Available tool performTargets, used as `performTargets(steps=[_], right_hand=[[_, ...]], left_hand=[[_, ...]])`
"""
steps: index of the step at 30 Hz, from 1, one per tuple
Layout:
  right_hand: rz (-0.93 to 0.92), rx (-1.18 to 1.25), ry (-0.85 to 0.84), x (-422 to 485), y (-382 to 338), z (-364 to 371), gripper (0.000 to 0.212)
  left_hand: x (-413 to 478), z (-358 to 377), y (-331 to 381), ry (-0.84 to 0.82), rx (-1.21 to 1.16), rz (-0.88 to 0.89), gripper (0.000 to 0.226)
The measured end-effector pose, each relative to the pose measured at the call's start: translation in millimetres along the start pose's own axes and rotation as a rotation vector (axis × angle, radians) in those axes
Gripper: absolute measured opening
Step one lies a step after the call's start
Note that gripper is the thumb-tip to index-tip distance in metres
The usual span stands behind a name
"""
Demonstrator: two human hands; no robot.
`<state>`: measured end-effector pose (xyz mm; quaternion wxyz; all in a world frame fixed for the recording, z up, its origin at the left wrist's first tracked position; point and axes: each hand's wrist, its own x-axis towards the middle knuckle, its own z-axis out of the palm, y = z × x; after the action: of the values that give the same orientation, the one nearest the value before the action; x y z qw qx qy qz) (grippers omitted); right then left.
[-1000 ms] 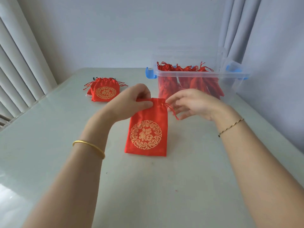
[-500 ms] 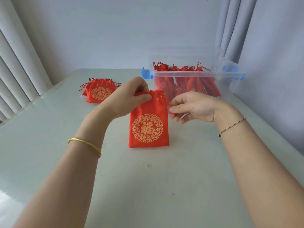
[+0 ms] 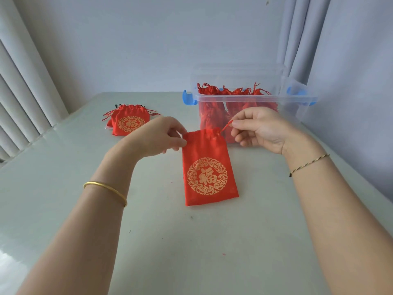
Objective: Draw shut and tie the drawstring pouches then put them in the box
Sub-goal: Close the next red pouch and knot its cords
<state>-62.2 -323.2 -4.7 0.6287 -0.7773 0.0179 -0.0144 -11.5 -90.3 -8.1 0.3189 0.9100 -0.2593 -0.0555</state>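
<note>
A red drawstring pouch [image 3: 207,167] with a gold round emblem lies flat on the table in front of me. My left hand [image 3: 160,136] pinches its top left corner. My right hand [image 3: 258,127] pinches the red drawstring [image 3: 225,127] that runs up and right from the pouch's top right corner. The pouch mouth is only slightly gathered. A clear plastic box [image 3: 251,101] with blue latches stands behind, holding several tied red pouches. A small stack of red pouches [image 3: 129,122] lies at the back left.
The pale table [image 3: 191,241] reaches a wall at the back. Vertical blinds [image 3: 25,99] hang on the left. A grey curtain [image 3: 302,43] hangs just behind and right of the box. The table's right edge runs close to the box.
My right hand has taken the drawstring and pulled it up and to the right, away from the pouch. The left hand keeps its pinch on the top left corner.
</note>
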Motion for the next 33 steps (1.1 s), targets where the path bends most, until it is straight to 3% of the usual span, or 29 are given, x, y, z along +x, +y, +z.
performTargets(steps=[5,10,14,20,23,27,30,33], right_hand=[[-0.022,-0.079,0.090,1.1,-0.4,-3.3,0.017],[-0.118,-0.495,0.279,2.3,3.3,-10.2,0.021],[-0.133,-0.659,0.312,5.4,6.2,-15.7,0.026],[-0.115,-0.608,0.329,2.6,5.3,-13.9,0.021],[-0.086,-0.419,0.299,0.0,8.3,-15.8,0.022],[0.097,0.096,0.216,-1.0,10.8,-19.6,0.026],[0.180,0.277,0.144,-1.3,11.1,-23.5,0.028],[0.206,0.415,0.174,-1.5,12.1,-31.5,0.032]], left_hand=[[0.5,-0.9,-3.8,0.085,-0.049,-0.001,0.014],[-0.7,-6.3,-8.2,0.181,0.022,-0.028,0.011],[-4.0,-13.1,-10.6,0.203,0.014,-0.057,0.008],[-3.5,-16.4,-12.0,0.283,0.059,-0.073,0.008],[-2.2,-17.0,-14.3,0.357,0.035,-0.078,0.021],[-2.3,-14.9,-12.5,0.321,-0.396,-0.195,0.032],[-2.7,-14.4,-11.4,0.209,-0.943,-0.297,0.035],[-1.8,-19.6,-18.5,0.094,-1.461,-0.370,0.042]])
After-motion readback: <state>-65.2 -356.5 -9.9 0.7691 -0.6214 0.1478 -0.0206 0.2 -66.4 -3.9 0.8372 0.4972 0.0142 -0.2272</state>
